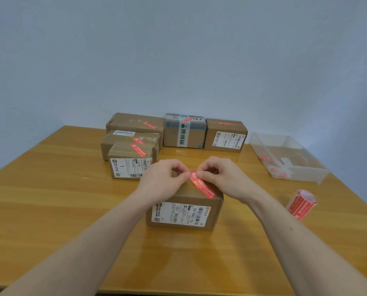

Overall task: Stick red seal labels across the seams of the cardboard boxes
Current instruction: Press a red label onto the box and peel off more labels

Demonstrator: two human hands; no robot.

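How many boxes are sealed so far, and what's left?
Done: five boxes at the back each show a red label, for example the box marked 1 and the green-taped box. In hand: the left hand and right hand pinch a red seal label over the nearest box. Left: pressing that label down; no unlabelled box shows.

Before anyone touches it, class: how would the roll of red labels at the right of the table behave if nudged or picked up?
The roll of red labels lies on its side, so a nudge might make it roll. Its loose end curls outward, so it would probably flop and unwind when lifted. It looks like thin paper, so likely light.
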